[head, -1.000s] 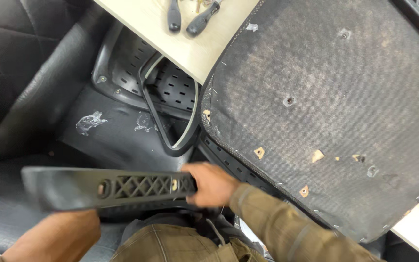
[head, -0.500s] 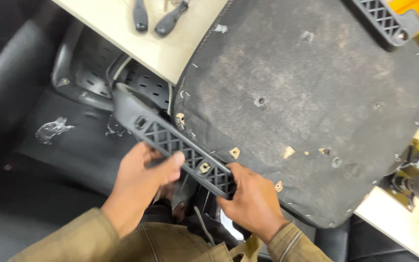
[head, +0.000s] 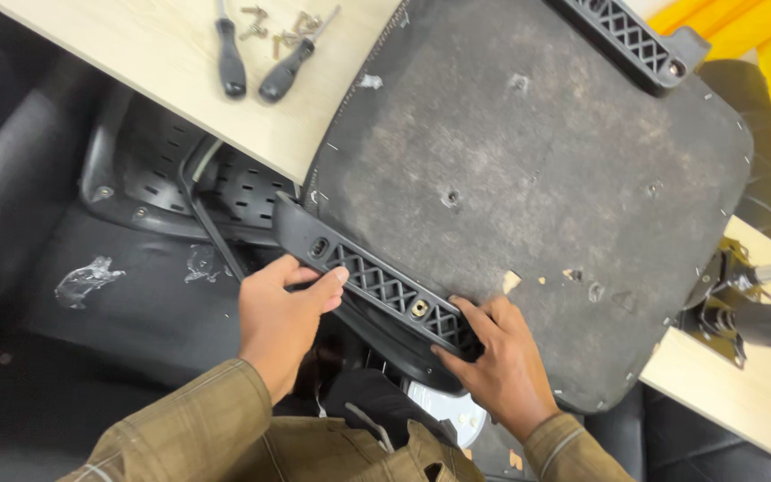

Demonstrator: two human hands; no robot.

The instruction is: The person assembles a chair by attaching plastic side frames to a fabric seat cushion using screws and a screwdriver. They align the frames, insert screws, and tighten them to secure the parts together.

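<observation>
**Bracket only hand-held at the seat edge — watch for slip and misalignment**

You have the black lattice bracket [head: 377, 281] in both hands, lying along the near edge of the upturned seat base [head: 528, 178]. Your left hand [head: 280, 314] wraps its left portion, thumb on top and the other digits curled under the lower lip. Your right hand [head: 498, 359] closes over its right end, fingers [head: 470, 314] pressed flat on the lattice. Both grips are closed on the part; neither hand is open.

What could go wrong from here, as a judgement:

- No screw shows in the two mounting holes in view, so the bracket appears held by your hands alone. Ease either grip and it could tip off the edge onto the black parts lying on the floor below.
- The seat base overhangs the counter [head: 136, 71] toward you. Pressing hard on that unsupported edge may rock or slide it.
- I cannot tell whether the bracket's holes sit over holes in the seat base; if they are off, a screw could start crooked.
- The two screwdrivers [head: 256, 62] and the loose screws [head: 283, 22] lie well apart from you at the far side of the counter. Reaching for them leaves one hand carrying the whole bracket.
- A matching bracket [head: 626, 40] sits at the far edge of the seat base; a shove could disturb it.
</observation>
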